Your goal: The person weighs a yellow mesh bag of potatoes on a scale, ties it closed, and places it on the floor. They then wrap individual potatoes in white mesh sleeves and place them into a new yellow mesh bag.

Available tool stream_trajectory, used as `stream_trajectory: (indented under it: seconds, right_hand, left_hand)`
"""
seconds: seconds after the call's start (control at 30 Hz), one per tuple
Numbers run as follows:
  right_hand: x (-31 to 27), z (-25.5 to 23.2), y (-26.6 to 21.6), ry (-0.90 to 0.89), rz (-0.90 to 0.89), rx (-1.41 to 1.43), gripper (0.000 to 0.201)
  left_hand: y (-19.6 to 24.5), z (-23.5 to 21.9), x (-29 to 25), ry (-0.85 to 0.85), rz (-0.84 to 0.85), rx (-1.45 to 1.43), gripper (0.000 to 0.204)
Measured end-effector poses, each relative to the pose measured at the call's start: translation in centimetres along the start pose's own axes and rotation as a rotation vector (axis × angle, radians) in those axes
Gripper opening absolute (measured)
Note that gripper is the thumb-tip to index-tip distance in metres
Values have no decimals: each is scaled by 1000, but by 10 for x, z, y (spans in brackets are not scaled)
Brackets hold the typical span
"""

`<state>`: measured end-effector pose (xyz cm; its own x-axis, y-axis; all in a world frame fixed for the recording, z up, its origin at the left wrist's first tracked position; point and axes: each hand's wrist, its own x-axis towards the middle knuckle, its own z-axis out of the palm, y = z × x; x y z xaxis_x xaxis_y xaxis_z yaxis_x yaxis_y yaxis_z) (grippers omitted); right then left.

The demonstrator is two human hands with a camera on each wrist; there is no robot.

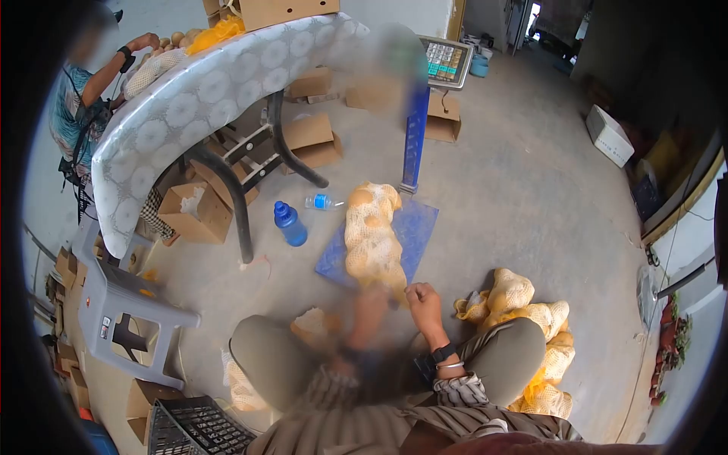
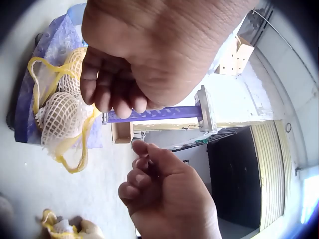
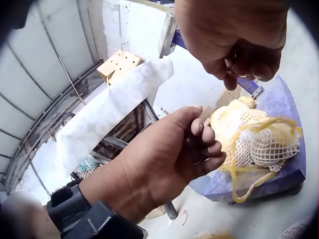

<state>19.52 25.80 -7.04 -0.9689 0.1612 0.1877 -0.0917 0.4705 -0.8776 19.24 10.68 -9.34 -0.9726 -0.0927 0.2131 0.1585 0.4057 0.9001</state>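
The scale (image 1: 423,224) sits flat on the floor in front of the person. The net bag (image 1: 373,231) lies on its blue plate, with its far end near the post (image 1: 414,144) and its near end at the edge by the person. Its yellow handles (image 3: 238,174) lie loose in loops.

The left hand (image 3: 154,154) and right hand (image 2: 172,199) are a little apart, just in front of the scale. Their fingers are softly bent, and nothing shows in them.

The biggest worry is the near end of the bag. If it hangs down and touches the floor or a leg, the scale may show too little. If a hand leans on it, the scale may show too much.

The loose loops could snag on fingers and drag the bag off the plate. The lumps inside look round, so they could roll and tip the bag sideways. A hard bump on the post could bruise them, even in their soft white nets.

To the left of the scale, a clear bottle (image 1: 318,202) and a blue bottle (image 1: 290,225) could get knocked if the bag swings that way.
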Motion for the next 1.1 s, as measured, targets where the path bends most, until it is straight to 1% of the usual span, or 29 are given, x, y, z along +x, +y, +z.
stream_trajectory:
  seconds: [0.03, 0.07, 0.13, 0.17, 0.23, 0.37, 0.43, 0.57, 0.63, 0.7, 0.73, 0.8, 0.83, 0.87, 0.9, 0.93, 0.97, 1.03, 1.07, 1.1]
  right_hand:
    - [0, 1, 0, -5, 4, -4, 14]
    - [-1, 2, 0, -6, -4, -7, 14]
    - [-2, 5, 0, -32, -14, -38, 13]
    - [-3, 6, 0, -33, -19, -41, 13]
    - [-4, 8, -2, -50, -12, -32, 13]
    - [-5, 10, -5, -60, -46, -50, 14]
    - [-6, 10, -6, -71, -42, -31, 14]
    - [-7, 12, -5, -64, -34, -19, 14]
    - [-6, 10, -9, -60, -145, -43, 15]
    - [-5, 8, -14, -72, -75, -46, 17]
    - [-4, 12, -9, -45, -53, -79, 18]
    - [-2, 13, 3, -48, -137, -140, 19]
    - [-4, 16, 16, -19, -154, -141, 18]
    - [-4, 18, 26, -41, -92, -197, 16]
    - [-4, 18, 29, -62, -58, -140, 16]
    - [-5, 17, 29, -72, -32, -81, 16]
    - [-6, 18, 29, -85, -14, -78, 16]
    - [-7, 19, 32, -49, -92, -139, 17]
    - [-6, 20, 34, -74, -42, -129, 16]
    - [-6, 21, 32, -74, -38, -126, 16]
  left_hand:
    - [7, -4, -1, -35, -76, -70, 38]
    - [14, -8, -1, -29, -72, -74, 38]
    - [23, -15, -1, -53, -164, -211, 36]
    - [27, -18, 0, -49, -161, -215, 36]
    - [33, -23, 1, -67, -273, -237, 36]
    - [26, -22, -1, -43, -269, -239, 37]
    - [29, -25, -1, -67, -220, -205, 36]
    - [31, -24, -1, -49, -197, -230, 37]
    - [29, -21, 2, 33, -31, -40, 36]
    - [20, -20, 0, -35, -246, -232, 35]
    - [7, -19, 0, -48, -226, -232, 34]
    - [-2, -18, 3, -10, -208, -155, 35]
    - [-5, -18, 2, 11, -249, -165, 35]
    - [-5, -19, 2, 66, -188, -145, 34]
    - [-16, -19, 4, 97, -162, 21, 29]
    - [-33, -14, 4, 132, -153, -43, 21]
    - [-41, -13, 4, 127, -173, -33, 21]
    - [-49, -11, 6, 255, -195, -35, 33]
    - [-53, -12, 8, 251, -196, -31, 33]
    - [-59, -13, 9, 232, -228, 22, 41]
